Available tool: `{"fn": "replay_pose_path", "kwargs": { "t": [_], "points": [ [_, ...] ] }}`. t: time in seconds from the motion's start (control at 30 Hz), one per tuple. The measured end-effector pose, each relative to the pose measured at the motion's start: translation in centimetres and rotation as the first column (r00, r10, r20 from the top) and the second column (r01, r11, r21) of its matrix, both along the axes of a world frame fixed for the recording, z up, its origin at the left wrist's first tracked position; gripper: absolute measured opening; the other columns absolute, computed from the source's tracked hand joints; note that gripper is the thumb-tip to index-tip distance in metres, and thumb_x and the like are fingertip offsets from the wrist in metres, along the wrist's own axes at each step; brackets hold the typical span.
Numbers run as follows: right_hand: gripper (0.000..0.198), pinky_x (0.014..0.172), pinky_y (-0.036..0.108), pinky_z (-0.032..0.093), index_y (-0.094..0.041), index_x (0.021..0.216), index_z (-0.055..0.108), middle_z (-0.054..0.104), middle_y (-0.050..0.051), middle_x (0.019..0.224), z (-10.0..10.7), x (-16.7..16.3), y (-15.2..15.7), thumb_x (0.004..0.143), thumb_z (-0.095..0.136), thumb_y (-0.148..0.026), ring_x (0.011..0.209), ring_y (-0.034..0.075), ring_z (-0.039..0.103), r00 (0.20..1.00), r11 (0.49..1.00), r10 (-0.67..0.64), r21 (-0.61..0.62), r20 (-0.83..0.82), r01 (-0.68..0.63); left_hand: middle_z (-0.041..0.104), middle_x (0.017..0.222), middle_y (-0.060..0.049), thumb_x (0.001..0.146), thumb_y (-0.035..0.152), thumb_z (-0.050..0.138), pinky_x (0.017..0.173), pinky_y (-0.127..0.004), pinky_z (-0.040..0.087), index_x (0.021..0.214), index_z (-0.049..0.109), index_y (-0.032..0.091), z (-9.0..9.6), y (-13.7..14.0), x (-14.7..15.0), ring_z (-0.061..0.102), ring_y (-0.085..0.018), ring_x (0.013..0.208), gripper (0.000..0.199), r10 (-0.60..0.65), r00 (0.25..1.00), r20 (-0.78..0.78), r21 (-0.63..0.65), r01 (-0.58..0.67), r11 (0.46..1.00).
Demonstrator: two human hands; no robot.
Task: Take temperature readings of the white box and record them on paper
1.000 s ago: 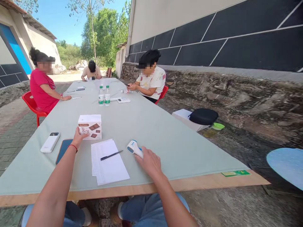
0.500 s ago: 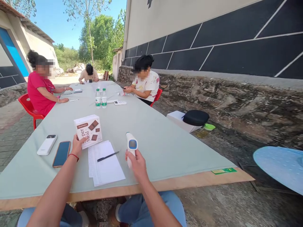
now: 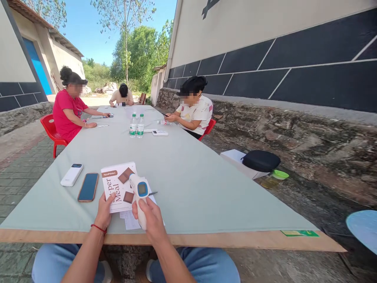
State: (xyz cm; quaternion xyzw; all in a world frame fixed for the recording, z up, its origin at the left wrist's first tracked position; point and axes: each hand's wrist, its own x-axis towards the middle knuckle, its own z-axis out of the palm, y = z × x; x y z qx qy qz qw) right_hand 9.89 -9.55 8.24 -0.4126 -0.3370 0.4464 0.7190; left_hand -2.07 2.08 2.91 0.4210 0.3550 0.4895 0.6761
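My left hand [image 3: 104, 210] grips the lower left side of a white meal box [image 3: 118, 196] with brown chocolate squares printed on its front. Wrapped round the handle of a white infrared thermometer [image 3: 138, 182] is my right hand [image 3: 149, 216]. The thermometer's head overlaps the box's right side from my viewpoint; whether they touch I cannot tell. Its small screen, framed in blue, faces me. Beneath the box lie paper sheets [image 3: 129, 221], mostly covered by it and my hands. Only the tip of a black pen [image 3: 153, 193] shows at the right.
Left of the box lie a phone [image 3: 88, 187] and a white power bank [image 3: 72, 175]. Two water bottles [image 3: 136, 126] stand farther up the cloth-covered table [image 3: 206, 196]. Three other people sit round it. A black case [image 3: 260, 161] rests on a white box at the right.
The meal box has come closer to me and now covers most of the paper. My right hand has brought the thermometer left, up to the box. The camera view has turned slightly left.
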Motion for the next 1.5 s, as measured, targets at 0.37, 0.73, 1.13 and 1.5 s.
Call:
{"fn": "replay_pose_path", "kwargs": {
  "t": [0.37,0.73,1.13,1.5],
  "points": [
    [0.042,0.05,0.025,0.034,-0.021,0.066,0.05,0.047,-0.004,0.053,-2.2,-1.3,1.7,0.076,0.063,-0.06,0.05,0.011,0.04,0.988,0.988,-0.092,-0.109,0.124,0.105,0.07,0.112,-0.012,0.069,0.045,0.078,0.087,-0.036,0.052,0.121,0.06,0.015,-1.3,-0.2,-0.3,0.064,-0.029,0.105,0.063,-0.042,0.987,-0.154,0.214,0.074,0.974],
    [0.042,0.051,0.026,0.032,-0.022,0.063,0.047,0.046,-0.005,0.052,-2.6,-1.6,1.4,0.081,0.059,-0.057,0.051,0.011,0.039,0.975,0.98,-0.16,-0.093,0.152,0.176,0.07,0.112,-0.012,0.066,0.045,0.08,0.088,-0.037,0.051,0.121,0.06,0.016,-1.0,-0.2,-0.2,0.065,-0.029,0.104,0.065,-0.034,0.988,-0.154,0.184,0.062,0.981],
    [0.04,0.052,0.026,0.031,-0.021,0.065,0.047,0.045,-0.006,0.052,-3.2,-1.7,1.3,0.083,0.058,-0.055,0.05,0.011,0.037,0.982,0.983,-0.135,-0.106,0.133,0.149,0.067,0.117,-0.014,0.063,0.045,0.082,0.091,-0.039,0.05,0.12,0.058,0.014,-0.9,-0.2,0.0,0.063,-0.03,0.109,0.069,-0.011,0.991,-0.135,0.161,0.033,0.986],
    [0.042,0.051,0.026,0.032,-0.021,0.066,0.049,0.047,-0.005,0.053,-3.5,-1.3,1.1,0.083,0.057,-0.058,0.051,0.011,0.04,0.975,0.985,-0.126,-0.09,0.184,0.144,0.067,0.12,-0.014,0.063,0.045,0.082,0.088,-0.036,0.051,0.121,0.059,0.015,-0.6,-0.2,-0.2,0.063,-0.03,0.108,0.069,-0.018,0.989,-0.144,0.16,0.042,0.986]
  ]
}}
